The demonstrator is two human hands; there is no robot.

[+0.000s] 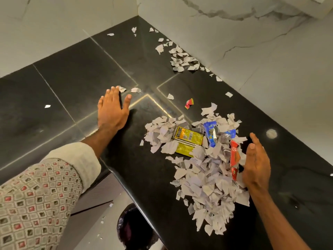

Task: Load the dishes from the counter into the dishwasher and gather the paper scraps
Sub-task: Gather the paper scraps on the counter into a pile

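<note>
A big heap of torn white paper scraps (203, 179) lies on the black counter (81, 78), mixed with a yellow wrapper (187, 141), a blue wrapper (211, 132) and a red wrapper (234, 156). My right hand (256, 165) stands on edge with straight fingers against the heap's right side. My left hand (112, 109) lies flat, palm down, on the counter left of the heap; its fingertips touch a small scrap (122, 89). A second cluster of scraps (182, 60) sits by the far wall.
Single scraps (136, 90) dot the counter, and a small red-green wrapper (189, 103) lies above the heap. Marble walls (252, 42) close the corner behind. Below the counter's front edge a dark bin (133, 230) stands on the floor.
</note>
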